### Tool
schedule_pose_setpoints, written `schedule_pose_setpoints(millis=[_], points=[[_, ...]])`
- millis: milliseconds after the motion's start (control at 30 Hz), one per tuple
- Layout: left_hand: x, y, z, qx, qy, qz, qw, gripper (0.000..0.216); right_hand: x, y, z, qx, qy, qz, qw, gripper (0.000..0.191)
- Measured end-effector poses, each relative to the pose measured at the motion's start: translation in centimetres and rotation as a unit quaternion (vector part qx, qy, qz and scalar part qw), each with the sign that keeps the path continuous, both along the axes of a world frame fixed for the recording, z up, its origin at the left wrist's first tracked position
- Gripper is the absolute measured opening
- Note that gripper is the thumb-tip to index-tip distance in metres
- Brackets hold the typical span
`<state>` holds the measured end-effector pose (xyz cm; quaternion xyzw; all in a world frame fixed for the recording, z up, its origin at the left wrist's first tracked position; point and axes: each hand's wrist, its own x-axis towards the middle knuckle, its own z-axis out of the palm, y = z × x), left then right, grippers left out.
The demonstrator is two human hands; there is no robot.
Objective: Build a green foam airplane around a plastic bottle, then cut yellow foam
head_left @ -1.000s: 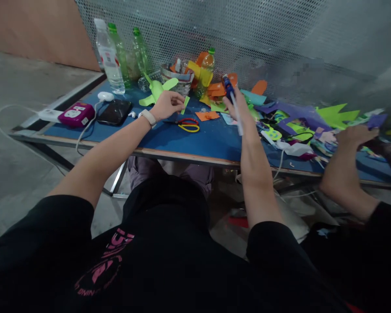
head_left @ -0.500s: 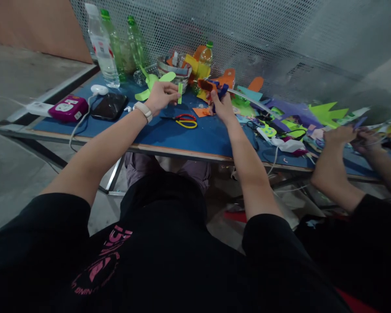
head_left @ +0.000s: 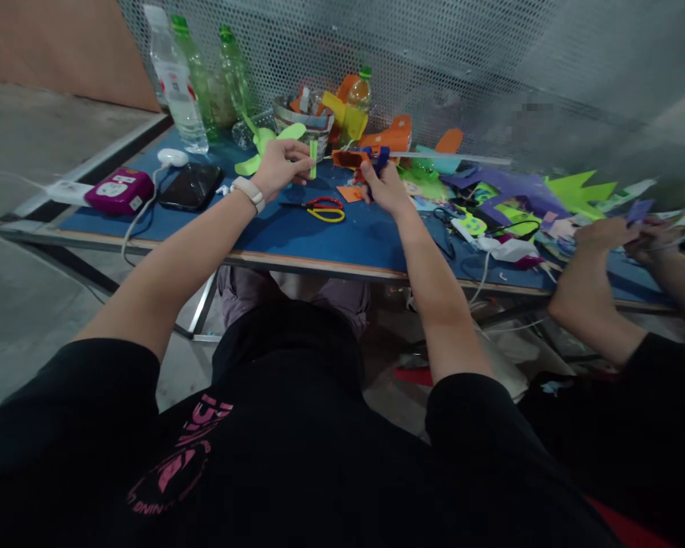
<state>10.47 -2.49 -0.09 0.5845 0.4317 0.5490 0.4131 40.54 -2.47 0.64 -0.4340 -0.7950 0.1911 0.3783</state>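
My left hand (head_left: pixel 279 164) pinches a small green foam strip (head_left: pixel 313 149) upright above the blue table (head_left: pixel 297 232). My right hand (head_left: pixel 383 189) is wrapped round the grip of a blue and orange glue gun (head_left: pixel 361 157), whose nozzle points left at the strip. A long clear glue stick (head_left: pixel 457 158) sticks out of the gun's back to the right. Red and yellow scissors (head_left: pixel 323 210) lie on the table just below both hands. A green foam flower shape (head_left: pixel 268 144) lies behind my left hand.
Plastic bottles (head_left: pixel 174 80) and a bowl of scraps (head_left: pixel 305 122) stand at the back by the perforated metal wall. A phone (head_left: pixel 191 186), a magenta device (head_left: pixel 119 190) and cables lie left. Coloured foam cut-outs (head_left: pixel 525 199) cover the right, where another person's hands (head_left: pixel 610 232) work.
My right hand turned the glue gun from upright to level and brought its nozzle left up to the green strip. My left hand stayed in place holding the strip.
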Motion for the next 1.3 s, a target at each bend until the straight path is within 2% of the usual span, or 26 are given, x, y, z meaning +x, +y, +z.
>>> schedule_pose_setpoints(millis=[167,300,500,700,900,1133,1300], points=[[0.2,-1.5,1.2,-0.014,0.048,0.008,0.999,0.047,-0.5,-0.8,0.1,-0.028,-0.007,0.028,0.999,0.128],[0.4,-1.4,1.3,-0.009,0.051,0.022,0.998,0.058,-0.4,-0.6,-0.3,-0.032,-0.012,0.041,0.999,0.125],[-0.1,-0.3,0.5,0.010,0.076,-0.002,0.997,0.047,-0.5,0.4,-1.1,-0.034,-0.007,0.053,0.998,0.121],[0.0,-0.9,0.9,0.033,0.124,-0.030,0.991,0.067,-0.7,0.1,-1.0,-0.045,-0.022,0.052,0.997,0.118],[-0.1,-0.2,0.4,0.034,0.089,-0.015,0.995,0.060,-0.3,0.4,-1.4,-0.026,-0.023,0.056,0.998,0.108],[0.2,-1.6,1.3,0.060,0.139,-0.063,0.987,0.072,-0.3,0.9,-1.8,-0.041,-0.015,0.045,0.998,0.112],[0.0,-0.6,0.6,0.044,0.101,-0.038,0.993,0.065,-0.6,0.3,-1.4,-0.054,-0.016,0.048,0.997,0.111]])
